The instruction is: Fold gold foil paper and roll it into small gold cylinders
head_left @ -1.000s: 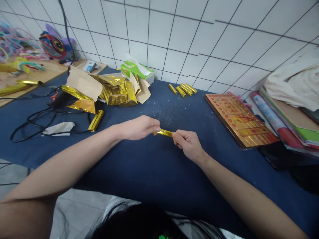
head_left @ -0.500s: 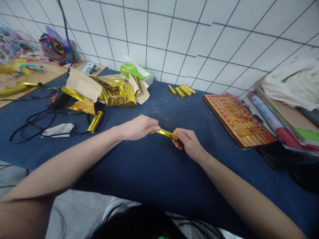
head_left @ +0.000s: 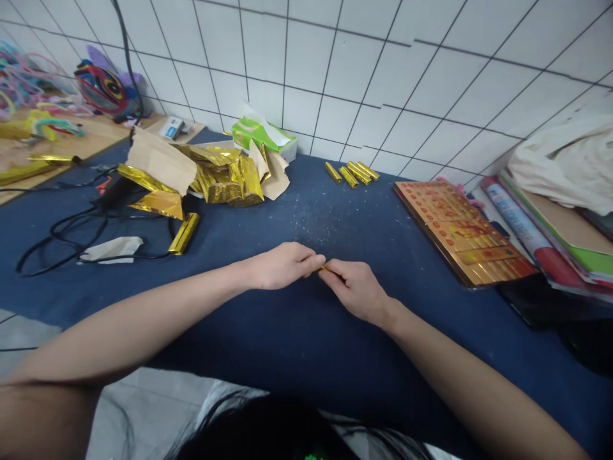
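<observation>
My left hand (head_left: pixel 290 265) and my right hand (head_left: pixel 359 287) meet over the front middle of the blue-covered table, both closed in a pinch. A gold foil roll (head_left: pixel 322 268) is held between them. Only a sliver of it shows, as my fingers hide the rest. Several finished-looking gold rolls (head_left: pixel 353 174) lie side by side near the wall. To the left sits a heap of folded gold foil paper (head_left: pixel 225 179) with brown paper wrapping (head_left: pixel 163 160). One more gold foil bundle (head_left: pixel 184 234) lies apart, nearer my left forearm.
Stacked orange-and-gold printed sheets (head_left: pixel 464 233) lie at the right, beside books (head_left: pixel 569 223) and a cloth bag (head_left: pixel 569 160). A green tissue pack (head_left: pixel 263 135) stands by the tiled wall. Black cable (head_left: pixel 57 233) loops at the left, near a wooden board (head_left: pixel 100 137).
My hands have come together and slightly lower. The gold roll, which showed between them before, is now mostly covered by my fingers.
</observation>
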`<state>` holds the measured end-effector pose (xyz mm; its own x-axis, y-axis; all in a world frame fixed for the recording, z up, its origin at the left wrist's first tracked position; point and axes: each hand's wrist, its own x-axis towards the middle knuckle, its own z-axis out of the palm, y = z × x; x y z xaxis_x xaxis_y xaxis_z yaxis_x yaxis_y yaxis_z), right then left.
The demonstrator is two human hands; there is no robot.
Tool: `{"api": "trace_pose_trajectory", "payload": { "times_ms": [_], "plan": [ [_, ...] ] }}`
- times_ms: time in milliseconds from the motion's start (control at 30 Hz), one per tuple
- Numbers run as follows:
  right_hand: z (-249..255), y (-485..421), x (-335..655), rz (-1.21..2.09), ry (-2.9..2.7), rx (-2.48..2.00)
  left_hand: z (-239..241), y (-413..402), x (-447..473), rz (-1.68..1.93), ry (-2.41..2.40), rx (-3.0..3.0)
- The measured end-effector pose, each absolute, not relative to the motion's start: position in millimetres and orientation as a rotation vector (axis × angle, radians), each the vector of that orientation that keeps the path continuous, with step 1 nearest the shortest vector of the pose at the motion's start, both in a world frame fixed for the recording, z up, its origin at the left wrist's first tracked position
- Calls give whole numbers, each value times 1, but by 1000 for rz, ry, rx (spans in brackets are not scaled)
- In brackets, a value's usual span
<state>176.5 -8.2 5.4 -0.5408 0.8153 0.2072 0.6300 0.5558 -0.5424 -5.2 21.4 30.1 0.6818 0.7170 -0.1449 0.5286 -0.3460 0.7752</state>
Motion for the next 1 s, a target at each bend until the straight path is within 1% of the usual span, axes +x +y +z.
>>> {"api": "trace_pose_trajectory", "payload": {
  "times_ms": [100,133,167,200,333,367,433,567,733,1000],
  "plan": [
    [-1,-9,176,94,-2435,-1138,28,24,-5,244,935,1876],
    [-1,-9,176,25,-2438,-1139,28,25,-5,253,947,1877],
    [-1,-10,176,26,-2423,-1153,27,24,-5,277,970,1908],
    [0,-10,176,92,-2399,-1173,27,23,-5,311,994,1962],
    [4,-9,176,578,-2291,-1234,30,18,-7,457,979,2208],
    [4,-9,176,642,-2268,-1232,31,17,-7,472,962,2233],
    [4,-9,176,659,-2231,-1217,33,16,-7,477,947,2224],
    [3,-9,176,574,-2241,-1223,32,17,-7,462,956,2155],
    [5,-11,175,661,-2210,-1239,30,16,-7,543,968,2117],
    [5,-13,175,641,-2150,-1248,31,12,-6,674,948,2068]
  ]
}}
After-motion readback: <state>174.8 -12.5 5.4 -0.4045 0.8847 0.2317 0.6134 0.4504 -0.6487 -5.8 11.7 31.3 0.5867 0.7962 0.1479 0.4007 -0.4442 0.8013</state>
